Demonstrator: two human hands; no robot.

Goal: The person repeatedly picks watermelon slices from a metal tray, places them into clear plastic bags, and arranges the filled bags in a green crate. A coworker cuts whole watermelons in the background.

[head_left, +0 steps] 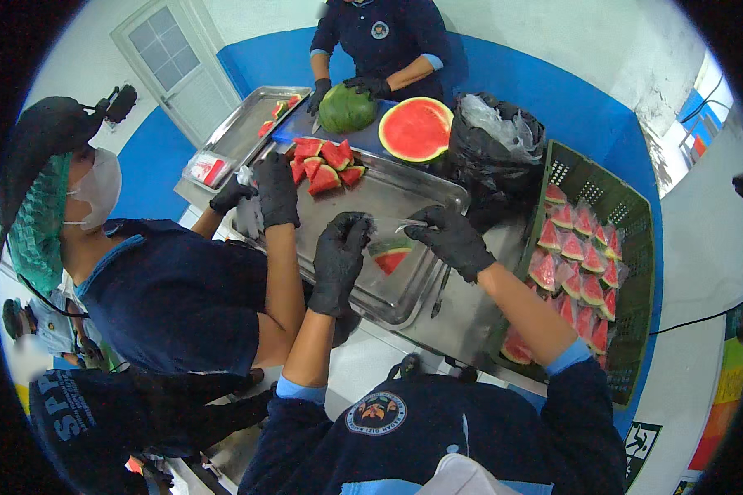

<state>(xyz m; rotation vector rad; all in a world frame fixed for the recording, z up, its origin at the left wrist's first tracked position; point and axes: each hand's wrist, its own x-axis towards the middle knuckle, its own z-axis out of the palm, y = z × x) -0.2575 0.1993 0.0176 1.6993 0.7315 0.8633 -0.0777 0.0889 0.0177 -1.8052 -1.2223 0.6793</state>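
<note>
The left hand [338, 260], in a black glove, is curled around the edge of a clear plastic bag [385, 247] that holds one red watermelon wedge with a green rind [390, 258], just above the near end of a long steel tray [404, 301]. The right hand [452, 239], also in a black glove, pinches the bag's upper edge between thumb and fingers, the remaining fingers half folded. At the tray's far end lie about six loose cut wedges [326, 165], with a co-worker's gloved hand [275, 190] just beside them. To the right a green plastic crate [636, 247] holds over a dozen bagged wedges [576, 264]. Beyond the tray, one half watermelon with its red face showing [415, 129] stands next to one green-skinned piece [346, 109] under another person's two gloved hands.
</note>
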